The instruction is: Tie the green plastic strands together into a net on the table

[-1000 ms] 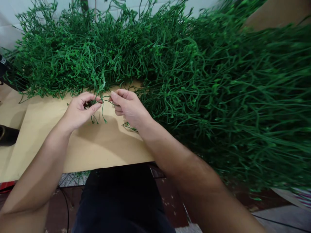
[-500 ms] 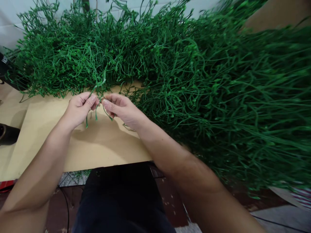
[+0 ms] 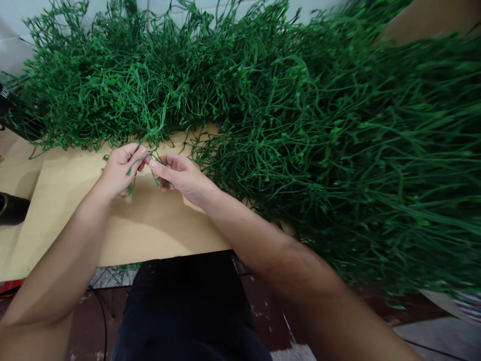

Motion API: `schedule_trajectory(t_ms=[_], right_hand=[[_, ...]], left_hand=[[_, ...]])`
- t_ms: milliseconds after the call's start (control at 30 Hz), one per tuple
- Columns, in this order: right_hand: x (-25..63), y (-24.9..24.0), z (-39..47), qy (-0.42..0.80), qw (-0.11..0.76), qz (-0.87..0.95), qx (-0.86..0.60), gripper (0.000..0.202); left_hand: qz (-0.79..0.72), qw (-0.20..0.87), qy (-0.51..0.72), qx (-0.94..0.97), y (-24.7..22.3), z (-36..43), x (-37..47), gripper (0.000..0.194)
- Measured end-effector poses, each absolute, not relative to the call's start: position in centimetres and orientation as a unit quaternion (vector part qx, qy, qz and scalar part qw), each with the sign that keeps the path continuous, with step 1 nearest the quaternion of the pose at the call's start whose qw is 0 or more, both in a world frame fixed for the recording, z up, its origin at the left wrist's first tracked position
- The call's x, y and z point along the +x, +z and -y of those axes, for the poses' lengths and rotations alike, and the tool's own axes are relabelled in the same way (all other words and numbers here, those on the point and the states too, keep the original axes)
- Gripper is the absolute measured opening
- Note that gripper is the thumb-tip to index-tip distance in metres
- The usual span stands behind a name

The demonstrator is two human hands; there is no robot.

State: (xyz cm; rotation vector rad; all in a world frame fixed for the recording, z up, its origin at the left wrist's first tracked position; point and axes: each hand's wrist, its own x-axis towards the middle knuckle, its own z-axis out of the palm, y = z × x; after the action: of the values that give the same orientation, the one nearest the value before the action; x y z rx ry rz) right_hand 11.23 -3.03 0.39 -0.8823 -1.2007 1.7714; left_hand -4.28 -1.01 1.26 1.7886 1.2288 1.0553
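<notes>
Over the tan board [image 3: 150, 233], my left hand [image 3: 122, 168] pinches a thin green artificial plant stem [image 3: 155, 179] between thumb and forefinger. My right hand [image 3: 182, 175] is close beside it, thumb and fingertips closed on the same stem's branching ends. Some short green ends droop below the fingers, and one lies across my left thumb. The fingertips hide the spot where the strands meet. Just beyond both hands rises a large heap of similar green stems [image 3: 210, 75], which also spreads along my right forearm.
A dark hollow cylinder [image 3: 13, 208] lies at the left edge. Behind it is a black object with white letters [image 3: 18, 113]. A tan surface [image 3: 432, 22] shows at the upper right. Below the board hangs a black cable [image 3: 103, 318], left of my legs [image 3: 191, 311].
My right hand has shifted slightly left and down, its fingers repositioned on the stem. One green end that hung down now lies across my left thumb.
</notes>
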Motion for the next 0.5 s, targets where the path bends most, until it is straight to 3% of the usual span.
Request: schedule_trajectory(t_ms=[333, 500], right_hand=[[11.36, 0.03, 2.92, 0.685, 0.437, 0.476, -0.337, 0.027], [11.05, -0.06, 2.87, 0.617, 0.435, 0.551, -0.356, 0.033]], left_hand=[[-0.496, 0.38, 0.415, 0.661, 1.46, 0.85, -4.09, 0.041], [-0.501, 0.381, 0.417, 0.656, 0.82, 0.4, -4.1, 0.039]])
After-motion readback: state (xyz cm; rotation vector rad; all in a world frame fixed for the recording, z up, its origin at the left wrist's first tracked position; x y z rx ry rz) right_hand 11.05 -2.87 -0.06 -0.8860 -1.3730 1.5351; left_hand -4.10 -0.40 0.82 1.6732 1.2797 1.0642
